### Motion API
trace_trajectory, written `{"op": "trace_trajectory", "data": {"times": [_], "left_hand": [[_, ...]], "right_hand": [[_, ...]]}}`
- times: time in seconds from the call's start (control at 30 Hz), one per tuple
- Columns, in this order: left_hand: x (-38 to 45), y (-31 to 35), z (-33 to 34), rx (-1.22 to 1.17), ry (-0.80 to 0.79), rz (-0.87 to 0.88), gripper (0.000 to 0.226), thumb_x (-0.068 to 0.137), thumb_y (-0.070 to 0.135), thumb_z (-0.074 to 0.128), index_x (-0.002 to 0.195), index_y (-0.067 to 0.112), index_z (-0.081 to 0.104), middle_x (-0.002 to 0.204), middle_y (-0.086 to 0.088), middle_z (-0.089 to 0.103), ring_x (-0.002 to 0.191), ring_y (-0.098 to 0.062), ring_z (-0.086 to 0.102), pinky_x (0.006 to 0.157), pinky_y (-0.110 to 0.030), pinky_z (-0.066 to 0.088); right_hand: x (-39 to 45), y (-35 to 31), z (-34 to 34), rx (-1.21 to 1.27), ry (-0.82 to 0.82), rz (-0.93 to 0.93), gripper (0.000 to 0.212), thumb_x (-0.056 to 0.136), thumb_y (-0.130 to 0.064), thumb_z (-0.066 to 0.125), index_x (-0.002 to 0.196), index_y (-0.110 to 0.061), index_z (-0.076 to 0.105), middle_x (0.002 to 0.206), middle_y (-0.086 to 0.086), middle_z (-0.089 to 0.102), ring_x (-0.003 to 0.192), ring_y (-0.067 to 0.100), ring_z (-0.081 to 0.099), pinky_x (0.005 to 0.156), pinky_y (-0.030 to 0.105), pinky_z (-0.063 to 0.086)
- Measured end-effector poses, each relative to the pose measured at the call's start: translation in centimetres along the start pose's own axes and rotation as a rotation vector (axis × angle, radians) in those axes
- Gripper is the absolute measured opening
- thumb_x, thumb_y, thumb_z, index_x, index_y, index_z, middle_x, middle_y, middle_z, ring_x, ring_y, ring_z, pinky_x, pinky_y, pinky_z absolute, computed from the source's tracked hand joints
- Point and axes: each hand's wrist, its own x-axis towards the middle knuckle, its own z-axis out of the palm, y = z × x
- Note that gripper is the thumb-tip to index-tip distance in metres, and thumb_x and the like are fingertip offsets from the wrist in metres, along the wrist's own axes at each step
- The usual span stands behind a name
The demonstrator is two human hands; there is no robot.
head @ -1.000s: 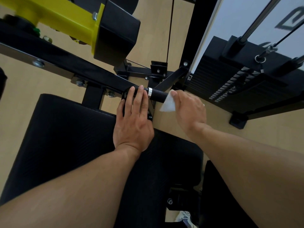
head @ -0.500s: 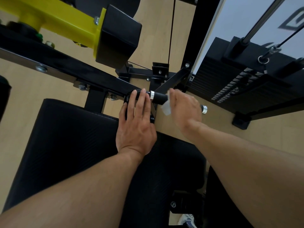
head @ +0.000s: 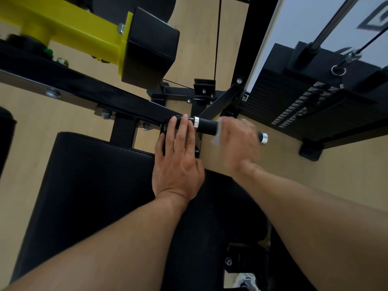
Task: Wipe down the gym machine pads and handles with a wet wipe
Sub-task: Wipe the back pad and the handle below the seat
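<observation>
Right hand (head: 239, 141) sliding outward along handle (head: 206, 127), wet wipe (head: 217, 139) clenched around grip; left hand (head: 178, 156) resting flat-fingered, steadying inner end.

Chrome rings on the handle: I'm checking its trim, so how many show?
2. One chrome ring sits beside the left hand; the other caps the handle's outer end, past the right hand. That hand may hide more.

The right hand (head: 239, 141) is motion-blurred and hides most of the wipe (head: 217, 136) and the handle (head: 206, 127) beneath it
</observation>
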Motion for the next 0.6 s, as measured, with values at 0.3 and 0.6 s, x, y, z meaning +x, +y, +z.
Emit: {"op": "trace_trajectory", "data": {"times": [0.3,0.6], "left_hand": [[0.0,0.0,0.0,-0.008,0.006,0.001,0.074,0.096,0.027,0.038,0.161,0.007,0.009,0.17,-0.009,0.0,0.157,-0.026,-0.002,0.124,-0.049,0.02],[-0.1,0.0,0.1,0.0,-0.002,0.003,0.074,0.099,0.033,0.036,0.161,0.009,0.003,0.17,-0.008,-0.004,0.157,-0.026,-0.005,0.125,-0.048,0.018]], "right_hand": [[-2.1,3.4,1.3,-0.073,0.072,-0.185,0.042,0.107,-0.015,0.044,0.148,-0.013,0.05,0.151,0.004,0.054,0.148,0.023,0.04,0.124,0.047,0.025],[-0.4,-2.3,1.5,0.065,0.019,-0.132,0.033,0.105,-0.026,0.042,0.119,-0.014,0.07,0.123,0.006,0.072,0.129,0.025,0.059,0.123,0.042,0.028]]}}
